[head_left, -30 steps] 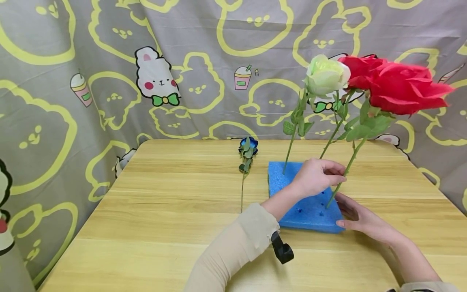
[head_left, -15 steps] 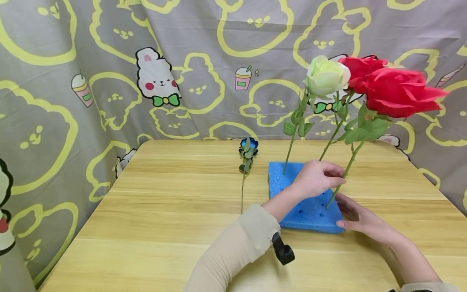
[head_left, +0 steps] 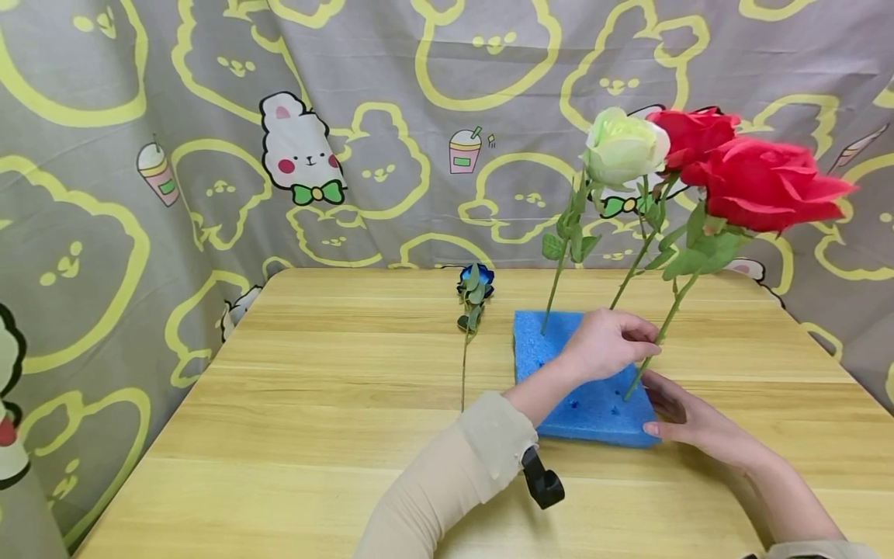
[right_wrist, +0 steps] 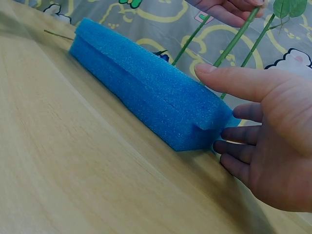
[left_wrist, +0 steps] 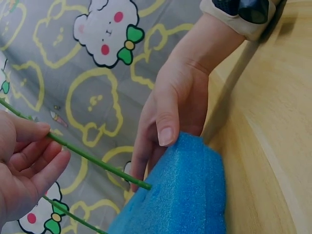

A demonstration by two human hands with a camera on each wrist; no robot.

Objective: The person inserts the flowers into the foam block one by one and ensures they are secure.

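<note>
My left hand [head_left: 606, 345] pinches the green stem [left_wrist: 92, 158] of a large red rose [head_left: 771, 186] between thumb and fingers. Its lower end stands in a blue foam block [head_left: 594, 427], and the stem leans right. At the block's right front corner, my right hand [right_wrist: 278, 131] rests with relaxed fingers along the side and the thumb over the top edge. Two other flowers stand in the block: a pale green-white rose [head_left: 625, 147] at its back left and a second red rose [head_left: 691, 136] behind the first. Small holes mark the foam's top.
Left of the block, a blue rose [head_left: 476, 281] lies flat on the wooden table [head_left: 314, 388], its stem toward me. A grey patterned curtain [head_left: 391, 70] hangs behind the table. A black strap [head_left: 541, 477] hangs from my left sleeve.
The front red rose's bloom has sunk slightly and drifted a little left, with the left hand still on its stem. The right hand and the foam block have stayed in place.
</note>
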